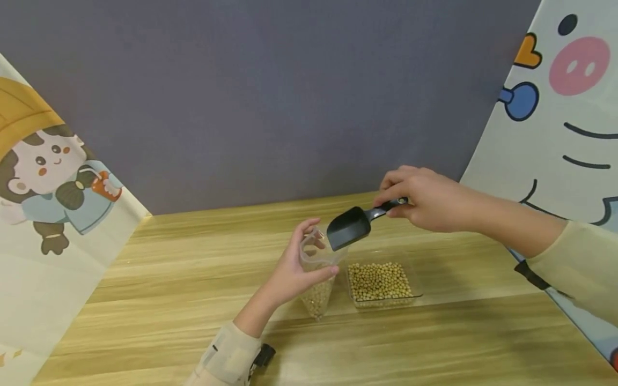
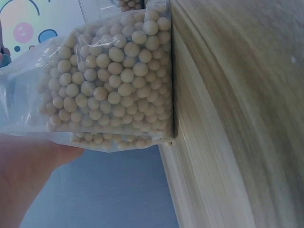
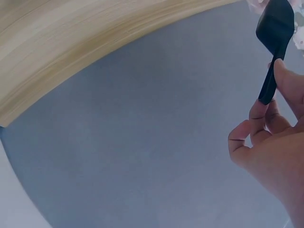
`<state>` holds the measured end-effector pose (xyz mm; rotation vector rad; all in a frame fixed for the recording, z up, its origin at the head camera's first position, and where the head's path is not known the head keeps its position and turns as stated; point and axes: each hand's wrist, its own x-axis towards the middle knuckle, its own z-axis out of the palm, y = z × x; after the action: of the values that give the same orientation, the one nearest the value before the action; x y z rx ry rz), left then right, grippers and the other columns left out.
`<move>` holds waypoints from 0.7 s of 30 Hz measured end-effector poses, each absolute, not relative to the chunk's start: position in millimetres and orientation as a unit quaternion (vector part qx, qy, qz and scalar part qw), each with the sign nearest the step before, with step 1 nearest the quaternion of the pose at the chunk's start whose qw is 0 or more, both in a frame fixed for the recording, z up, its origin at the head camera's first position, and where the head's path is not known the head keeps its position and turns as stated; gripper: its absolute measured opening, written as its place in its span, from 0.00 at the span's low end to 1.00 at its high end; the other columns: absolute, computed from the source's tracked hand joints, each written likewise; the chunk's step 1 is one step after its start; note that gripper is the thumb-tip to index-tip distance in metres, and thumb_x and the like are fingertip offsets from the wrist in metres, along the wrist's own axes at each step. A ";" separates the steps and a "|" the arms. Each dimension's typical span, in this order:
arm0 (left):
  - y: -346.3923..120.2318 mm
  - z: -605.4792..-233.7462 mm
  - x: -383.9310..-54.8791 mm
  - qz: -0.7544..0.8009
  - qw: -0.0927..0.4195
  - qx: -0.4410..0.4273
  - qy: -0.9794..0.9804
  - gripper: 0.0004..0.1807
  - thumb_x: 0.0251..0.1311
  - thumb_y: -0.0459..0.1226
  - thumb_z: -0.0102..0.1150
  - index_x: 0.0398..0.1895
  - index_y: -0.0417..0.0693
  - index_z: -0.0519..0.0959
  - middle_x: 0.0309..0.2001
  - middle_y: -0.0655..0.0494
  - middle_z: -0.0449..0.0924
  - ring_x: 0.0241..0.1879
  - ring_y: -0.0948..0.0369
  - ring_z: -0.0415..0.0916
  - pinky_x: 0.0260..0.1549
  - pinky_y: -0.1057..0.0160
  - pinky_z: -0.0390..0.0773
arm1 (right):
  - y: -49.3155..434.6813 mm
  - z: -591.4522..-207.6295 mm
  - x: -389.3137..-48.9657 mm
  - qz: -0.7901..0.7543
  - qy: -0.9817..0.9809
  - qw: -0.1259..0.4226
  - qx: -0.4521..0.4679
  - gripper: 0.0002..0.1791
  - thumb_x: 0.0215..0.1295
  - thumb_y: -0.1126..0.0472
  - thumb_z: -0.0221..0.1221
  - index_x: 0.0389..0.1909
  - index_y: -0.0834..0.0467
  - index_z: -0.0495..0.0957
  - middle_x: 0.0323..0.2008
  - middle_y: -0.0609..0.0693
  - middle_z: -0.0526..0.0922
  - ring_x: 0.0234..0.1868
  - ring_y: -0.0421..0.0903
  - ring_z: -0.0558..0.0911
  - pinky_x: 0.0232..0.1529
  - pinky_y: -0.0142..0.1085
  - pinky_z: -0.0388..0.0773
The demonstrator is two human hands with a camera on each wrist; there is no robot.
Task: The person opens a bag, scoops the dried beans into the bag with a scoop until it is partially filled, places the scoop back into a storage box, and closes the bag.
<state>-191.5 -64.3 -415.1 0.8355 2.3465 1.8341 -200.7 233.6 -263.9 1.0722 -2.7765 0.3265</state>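
My left hand (image 1: 293, 272) grips a clear plastic bag (image 1: 318, 295) near its top, thumb in front and fingers at the far side. The bag stands upright on the table with its mouth spread. In the left wrist view, round pale beans (image 2: 114, 80) fill its lower part. With my right hand (image 1: 422, 199) I hold a small black scoop (image 1: 350, 228) by its handle. The scoop tilts down over the bag's mouth, and no beans show in its bowl. The right wrist view shows thumb and fingers pinching the scoop handle (image 3: 268, 85).
Just right of the bag sits a clear rectangular container (image 1: 416, 296) with more beans (image 1: 379, 280) in it. The wooden table (image 1: 169, 289) meets a grey wall panel (image 1: 270, 107) behind. Cartoon-printed panels (image 1: 569, 161) stand at both sides.
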 end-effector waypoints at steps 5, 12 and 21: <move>-65.2 -414.7 -190.3 0.593 0.023 0.266 0.760 0.52 0.58 0.35 0.77 0.81 0.59 0.56 0.68 0.39 0.66 0.66 0.47 0.72 0.68 0.38 0.73 | 259.4 -270.4 -202.6 0.104 -0.932 0.091 0.336 0.15 0.65 0.67 0.72 0.50 0.49 0.91 0.47 0.44 0.84 0.45 0.43 0.76 0.42 0.42 0.76; -62.9 -413.8 -190.1 0.591 0.028 0.266 0.761 0.52 0.57 0.35 0.78 0.81 0.60 0.56 0.70 0.43 0.66 0.68 0.48 0.72 0.71 0.36 0.72 | 300.2 -300.2 -196.4 0.016 -0.937 0.104 0.333 0.16 0.58 0.66 0.76 0.44 0.45 0.91 0.42 0.40 0.83 0.42 0.40 0.76 0.35 0.38 0.76; -63.5 -414.0 -189.2 0.594 0.028 0.261 0.761 0.52 0.57 0.35 0.78 0.81 0.60 0.56 0.71 0.39 0.65 0.68 0.45 0.72 0.71 0.36 0.72 | 285.7 -325.6 -183.8 -0.124 -0.917 0.087 0.368 0.20 0.53 0.67 0.78 0.39 0.38 0.90 0.39 0.38 0.79 0.44 0.43 0.72 0.42 0.43 0.68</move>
<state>-189.2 -63.5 -414.0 0.8061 2.3475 1.8327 -183.8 285.7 -325.6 1.0951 -2.7320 -0.3701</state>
